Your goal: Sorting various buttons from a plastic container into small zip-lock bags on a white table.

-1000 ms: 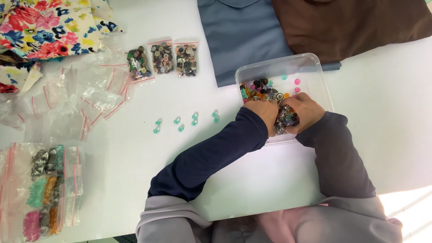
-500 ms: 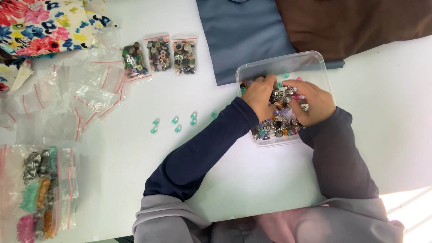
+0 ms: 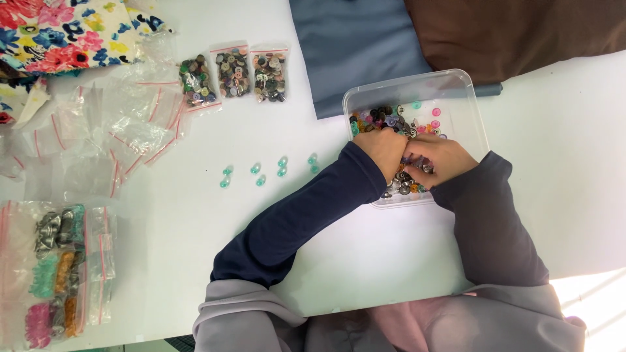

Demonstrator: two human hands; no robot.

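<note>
Shifted slightly since a moment ago: your left hand [image 3: 385, 148] and right hand [image 3: 438, 160], now pressed together, fingers curled down into mixed buttons [image 3: 391, 120] inside the clear plastic tray [image 3: 456, 85] on the white counter [image 3: 574, 163]; whether they grip any, you cannot tell. Teal beads [image 3: 267, 171] lie nearby.

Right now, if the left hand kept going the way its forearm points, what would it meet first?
The left hand is already in the tray, its forearm pointing up and right. First it would probably meet the loose buttons just beyond its knuckles, then the tray's far wall. Depth is hard to judge from above.
</note>
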